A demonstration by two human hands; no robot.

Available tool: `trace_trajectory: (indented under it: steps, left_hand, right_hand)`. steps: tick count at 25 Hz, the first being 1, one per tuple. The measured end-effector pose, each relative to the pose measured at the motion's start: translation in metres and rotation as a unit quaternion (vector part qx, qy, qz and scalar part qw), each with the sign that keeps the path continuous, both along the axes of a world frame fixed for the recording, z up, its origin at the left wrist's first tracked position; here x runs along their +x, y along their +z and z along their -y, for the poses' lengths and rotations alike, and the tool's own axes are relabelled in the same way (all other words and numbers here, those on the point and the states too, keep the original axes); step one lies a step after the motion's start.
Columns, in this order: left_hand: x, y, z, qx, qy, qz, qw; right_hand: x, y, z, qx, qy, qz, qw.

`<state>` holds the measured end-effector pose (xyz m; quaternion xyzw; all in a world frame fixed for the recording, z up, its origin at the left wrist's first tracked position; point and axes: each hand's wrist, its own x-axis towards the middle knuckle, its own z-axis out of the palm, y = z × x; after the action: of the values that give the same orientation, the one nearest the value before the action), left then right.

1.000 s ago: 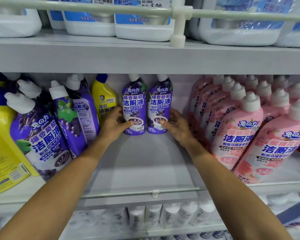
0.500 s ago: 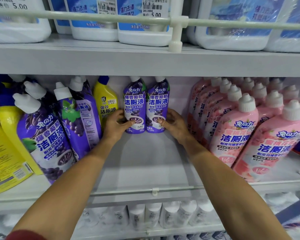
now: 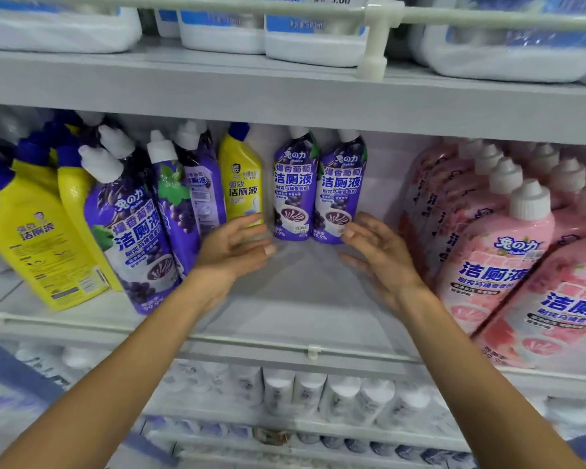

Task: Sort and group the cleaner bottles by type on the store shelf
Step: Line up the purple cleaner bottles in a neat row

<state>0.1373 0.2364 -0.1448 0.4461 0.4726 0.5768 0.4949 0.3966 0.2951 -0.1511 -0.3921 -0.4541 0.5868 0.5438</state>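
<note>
– Shelf (image 3: 301, 299) status?
– Two purple bottles (image 3: 295, 191) stand paired at centre back; left hand (image 3: 230, 245) and right hand (image 3: 379, 252) spread, holding nothing. Yellow bottle (image 3: 241, 184) left of centre looks unsorted among purples.

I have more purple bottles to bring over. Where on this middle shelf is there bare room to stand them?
Bare shelf floor lies in front of the two upright purple bottles, between the leaning purple bottles left and the pink bottles right. Both sides are crowded.
</note>
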Motion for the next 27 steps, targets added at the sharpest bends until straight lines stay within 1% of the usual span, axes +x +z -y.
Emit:
trace_trajectory:
  steps: [2, 4, 6, 7, 9, 11, 12, 13, 14, 16, 18, 19, 21, 22, 24, 27]
  left_hand:
    - [-0.010, 0.005, 0.034, 0.002, 0.002, 0.022, 1.000]
    - [-0.027, 0.009, 0.067, 0.009, 0.012, 0.029, 0.999]
    - [-0.050, 0.018, 0.099, 0.021, 0.041, 0.028, 0.999]
    - [-0.063, 0.023, 0.112, 0.028, 0.071, 0.029, 0.997]
    - [-0.089, 0.032, 0.133, 0.041, 0.167, 0.015, 0.985]
    - [-0.110, 0.038, 0.139, 0.048, 0.282, -0.012, 0.958]
    - [-0.113, 0.039, 0.135, 0.051, 0.319, -0.032, 0.946]
    - [-0.113, 0.040, 0.129, 0.055, 0.335, -0.055, 0.939]
    - [-0.109, 0.040, 0.121, 0.057, 0.333, -0.078, 0.938]
    - [-0.099, 0.036, 0.107, 0.063, 0.320, -0.121, 0.937]
    - [-0.097, 0.030, 0.094, 0.063, 0.340, -0.167, 0.923]
    - [-0.100, 0.028, 0.091, 0.060, 0.352, -0.181, 0.917]
    - [-0.107, 0.023, 0.090, 0.060, 0.342, -0.175, 0.921]
    - [-0.110, 0.020, 0.090, 0.063, 0.327, -0.160, 0.929]
    - [-0.109, 0.018, 0.091, 0.073, 0.289, -0.146, 0.943]
    - [-0.093, 0.017, 0.078, 0.088, 0.222, -0.166, 0.957]
  right_hand:
    - [-0.009, 0.003, 0.011, -0.019, 0.052, -0.020, 0.998]
    - [-0.030, 0.008, 0.017, -0.023, 0.103, -0.021, 0.994]
    - [-0.059, 0.012, 0.023, -0.022, 0.148, -0.023, 0.989]
    - [-0.073, 0.016, 0.025, -0.016, 0.164, -0.019, 0.986]
    - [-0.103, 0.028, 0.026, 0.007, 0.179, 0.001, 0.984]
    - [-0.139, 0.045, 0.029, 0.035, 0.187, 0.030, 0.981]
    - [-0.157, 0.052, 0.031, 0.049, 0.188, 0.047, 0.980]
    - [-0.176, 0.057, 0.033, 0.064, 0.187, 0.064, 0.978]
    - [-0.194, 0.058, 0.036, 0.086, 0.174, 0.087, 0.977]
    - [-0.226, 0.054, 0.042, 0.143, 0.106, 0.155, 0.972]
    - [-0.242, 0.048, 0.045, 0.178, 0.029, 0.214, 0.960]
    - [-0.245, 0.046, 0.044, 0.186, 0.009, 0.229, 0.955]
    - [-0.237, 0.045, 0.040, 0.190, 0.013, 0.246, 0.950]
    - [-0.228, 0.046, 0.038, 0.187, 0.031, 0.243, 0.951]
    - [-0.202, 0.046, 0.035, 0.171, 0.082, 0.201, 0.961]
    - [-0.149, 0.046, 0.035, 0.160, 0.121, 0.144, 0.969]
